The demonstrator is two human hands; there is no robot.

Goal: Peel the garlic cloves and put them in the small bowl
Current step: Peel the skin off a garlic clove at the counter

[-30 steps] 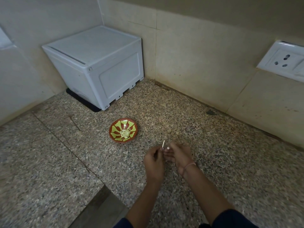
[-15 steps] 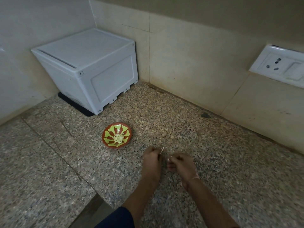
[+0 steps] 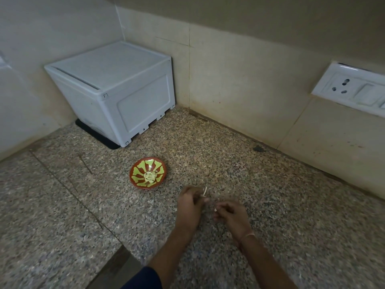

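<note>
The left hand point(image 3: 188, 205) had its fingers curled round a garlic clove point(image 3: 204, 192), a pale strip standing up above the fingertips, low over the granite counter point(image 3: 270, 205). The right hand point(image 3: 232, 213), just beside it and apart, had its fingers curled narrow; a white fleck showed at the tips, but whether anything was pinched could not be told. The small bowl point(image 3: 159, 166) stood near the left hand, clear of it, with peeled cloves point(image 3: 150, 176) heaped at its centre.
</note>
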